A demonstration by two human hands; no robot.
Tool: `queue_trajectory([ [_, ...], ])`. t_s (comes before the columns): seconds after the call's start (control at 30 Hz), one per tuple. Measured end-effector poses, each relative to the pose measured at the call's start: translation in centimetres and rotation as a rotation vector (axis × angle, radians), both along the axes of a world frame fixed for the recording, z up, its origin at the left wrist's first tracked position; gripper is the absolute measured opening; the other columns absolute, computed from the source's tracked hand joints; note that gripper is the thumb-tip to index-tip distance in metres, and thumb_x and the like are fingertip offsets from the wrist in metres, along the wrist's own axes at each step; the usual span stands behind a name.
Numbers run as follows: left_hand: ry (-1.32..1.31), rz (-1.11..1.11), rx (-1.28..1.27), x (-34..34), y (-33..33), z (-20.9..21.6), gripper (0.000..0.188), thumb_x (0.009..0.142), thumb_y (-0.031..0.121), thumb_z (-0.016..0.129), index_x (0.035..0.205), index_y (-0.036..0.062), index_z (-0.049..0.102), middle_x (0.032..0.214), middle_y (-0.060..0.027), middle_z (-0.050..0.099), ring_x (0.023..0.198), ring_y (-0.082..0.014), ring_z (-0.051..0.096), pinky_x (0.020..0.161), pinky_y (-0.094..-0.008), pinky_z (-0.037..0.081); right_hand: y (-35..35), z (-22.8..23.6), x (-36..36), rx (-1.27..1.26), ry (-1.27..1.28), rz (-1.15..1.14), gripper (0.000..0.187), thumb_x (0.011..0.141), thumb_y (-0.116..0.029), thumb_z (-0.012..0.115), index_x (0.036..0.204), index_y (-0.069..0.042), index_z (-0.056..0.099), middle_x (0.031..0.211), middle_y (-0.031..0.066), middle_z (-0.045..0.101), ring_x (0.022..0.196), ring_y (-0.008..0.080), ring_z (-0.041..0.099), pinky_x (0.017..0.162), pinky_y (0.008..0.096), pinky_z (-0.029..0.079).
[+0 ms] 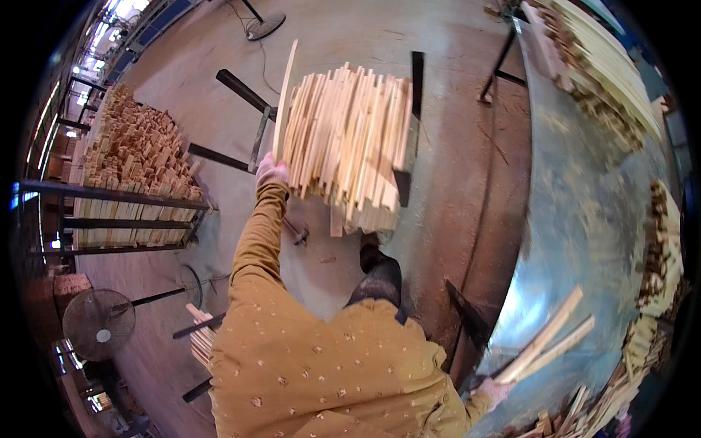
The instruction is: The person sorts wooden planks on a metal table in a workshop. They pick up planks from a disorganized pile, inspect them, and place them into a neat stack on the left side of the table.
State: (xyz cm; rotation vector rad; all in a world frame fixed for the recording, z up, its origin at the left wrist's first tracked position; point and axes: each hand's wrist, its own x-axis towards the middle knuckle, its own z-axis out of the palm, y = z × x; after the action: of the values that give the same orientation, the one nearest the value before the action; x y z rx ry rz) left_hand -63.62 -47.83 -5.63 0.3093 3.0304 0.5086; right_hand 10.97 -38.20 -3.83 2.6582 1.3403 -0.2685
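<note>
My left hand (272, 170), in a pinkish glove, is stretched out ahead and closed on the near end of a long thin wood strip (285, 95). That strip stands at the left side of a stack of wood strips (347, 135) resting on a dark metal rack (418, 80). Down at the lower right, my right hand (496, 392), also gloved, grips two wood strips (544, 339) that spread apart at their far ends. They are over the shiny metal table (566, 219). The fingers of the right hand are partly hidden.
Along the table's far right side lie piles of wood strips (599, 80), with loose scraps (610, 401) nearer me. A loaded rack of short wood pieces (135, 157) stands left. A round fan (100, 325) is at the lower left. Dark bars (219, 157) jut out beside the stack.
</note>
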Motion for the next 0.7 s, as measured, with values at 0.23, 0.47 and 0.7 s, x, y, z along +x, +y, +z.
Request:
queue_trajectory([
  [0.23,0.021,-0.025,-0.125,-17.9,-5.5,-16.4,0.037,0.089,0.023,0.064,0.120,0.0052,0.060,0.107,-0.0230,0.066,0.101,-0.0408,0.063,0.087,-0.0467,0.052,1.3,-2.0,-8.1,0.108,-0.200,-0.132,0.066,0.076,-0.011,0.061,0.138,0.002,0.044,0.119,0.0307,0.058,0.109,0.0444,0.058,0.094,0.0476,0.049],
  [0.47,-0.089,-0.105,-0.009,-20.0,-5.8,-27.0,0.033,0.093,0.033,0.055,0.109,0.0052,0.065,0.101,-0.0233,0.066,0.092,-0.0429,0.062,0.081,-0.0474,0.053,3.4,-2.6,-11.0,0.045,-0.028,-0.205,0.069,0.075,-0.009,0.063,0.140,0.003,0.041,0.117,0.0266,0.060,0.104,0.0399,0.061,0.089,0.0439,0.052],
  [0.7,0.072,-0.431,-0.226,-15.4,3.3,-13.8,0.035,0.096,0.034,0.049,0.109,0.0065,0.066,0.110,-0.0178,0.065,0.102,-0.0290,0.062,0.088,-0.0409,0.052,2.8,-1.5,-8.2,0.057,0.473,-0.182,0.073,0.074,-0.008,0.066,0.141,0.005,0.039,0.115,0.0224,0.062,0.099,0.0353,0.064,0.084,0.0403,0.055],
])
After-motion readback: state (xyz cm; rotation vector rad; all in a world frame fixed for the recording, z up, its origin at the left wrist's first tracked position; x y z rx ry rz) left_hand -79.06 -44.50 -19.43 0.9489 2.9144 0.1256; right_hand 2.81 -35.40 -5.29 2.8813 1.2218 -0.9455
